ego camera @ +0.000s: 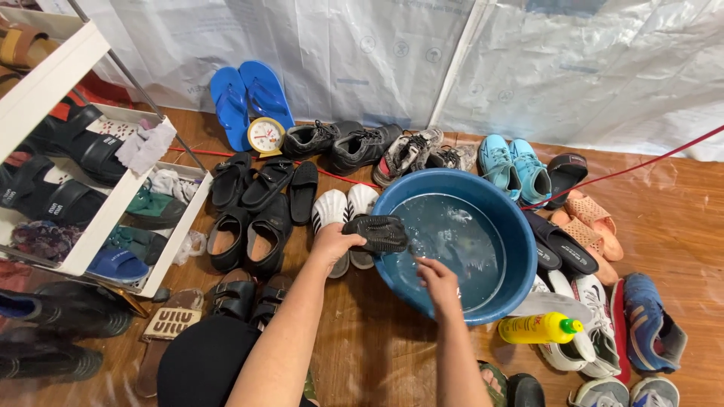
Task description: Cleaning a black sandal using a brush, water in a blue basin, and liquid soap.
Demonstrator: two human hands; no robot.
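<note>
One round blue plastic basin of water [452,196], one yellow squeeze bottle with a green cap [537,328], one small round clock [265,136], two blue rubber flip-flops [247,102], two turquoise sports shoes [513,167].

A yellow plastic bottle [537,328] with a green cap and a red-marked label lies on its side on the wooden floor [679,218], just beside the blue basin's [520,249] right rim. No screens or signs show.
</note>
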